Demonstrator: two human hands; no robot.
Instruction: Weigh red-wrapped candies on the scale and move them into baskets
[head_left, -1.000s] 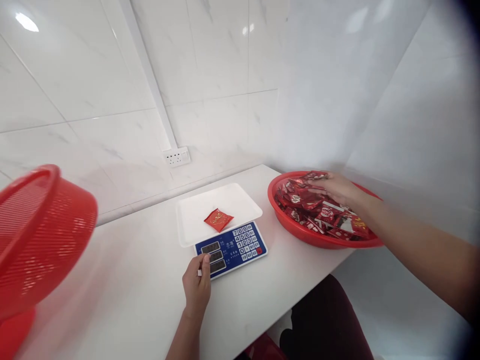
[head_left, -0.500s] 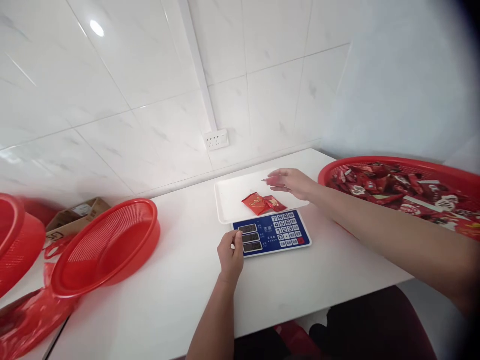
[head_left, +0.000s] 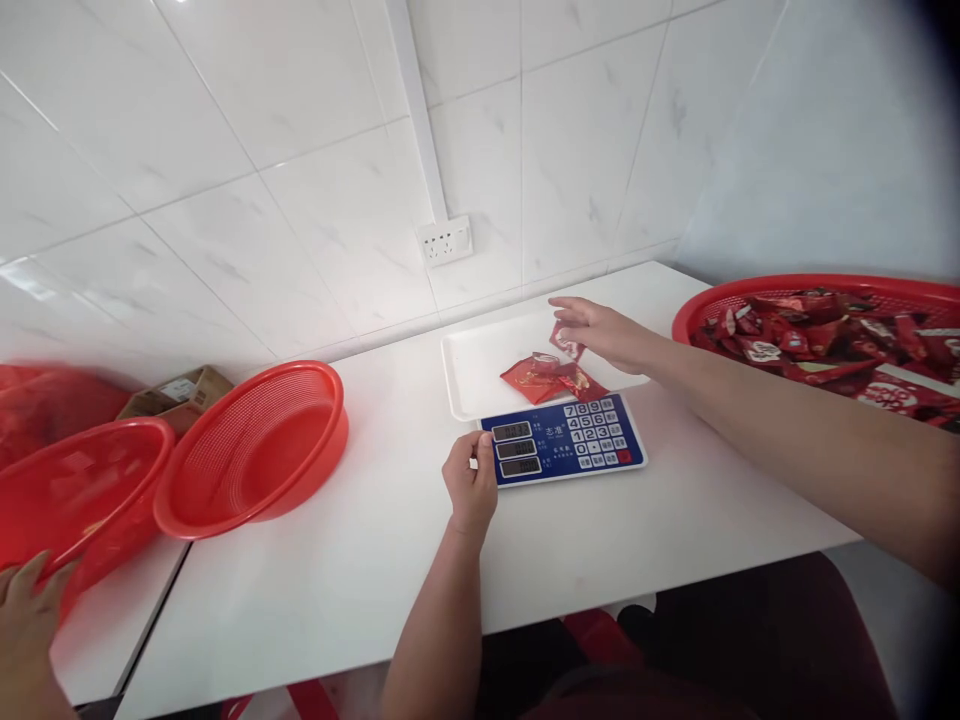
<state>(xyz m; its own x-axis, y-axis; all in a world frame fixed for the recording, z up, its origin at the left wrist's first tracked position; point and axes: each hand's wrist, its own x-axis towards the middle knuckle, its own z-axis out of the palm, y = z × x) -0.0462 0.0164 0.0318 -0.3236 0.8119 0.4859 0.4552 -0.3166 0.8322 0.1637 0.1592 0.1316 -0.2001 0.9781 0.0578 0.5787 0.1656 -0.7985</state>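
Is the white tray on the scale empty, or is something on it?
Not empty: several red packets lie on the white tray, and the right hand touches one.

Three red baskets, one scale, three red packets on its tray, one wall socket, one cardboard box.
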